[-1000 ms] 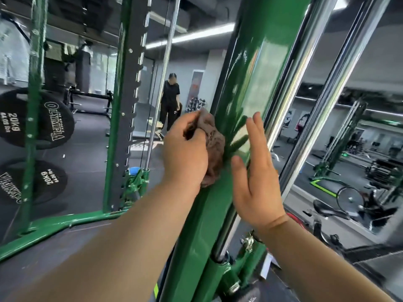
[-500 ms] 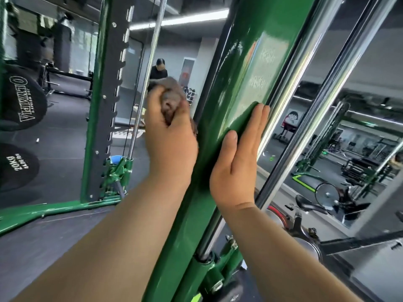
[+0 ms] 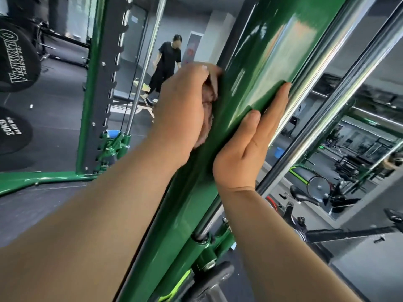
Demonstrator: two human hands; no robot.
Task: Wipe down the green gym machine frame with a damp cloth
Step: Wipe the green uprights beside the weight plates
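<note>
Cloth [image 3: 208, 114], brownish and bunched, sits against the left face of the green frame post [image 3: 250, 88]. The left hand [image 3: 181, 105] grips it, fingers curled round it and pressing it to the paint. Most of the cloth is hidden behind that hand. The right hand [image 3: 248, 149] lies flat on the post's right edge, fingers straight and together, holding nothing, tips pointing up the post.

The post's long axis runs from bottom centre to upper right, tilted in this view. The cloth hand is slightly higher along it than the flat hand. Judgement: the wipe stroke must follow that axis, up or down cannot tell. Left hand does the work, right only steadies.

Chrome guide rods [image 3: 340, 88] run just right of the post, beside the right hand. Left of the post are black weight plates. The upper plate [image 3: 15, 59] prints "OLYMPIA" upside down. The lower plate [image 3: 13, 129] reads "20KG", smaller print unreadable. A person in black [image 3: 168, 66] stands well behind the post, on its left.
</note>
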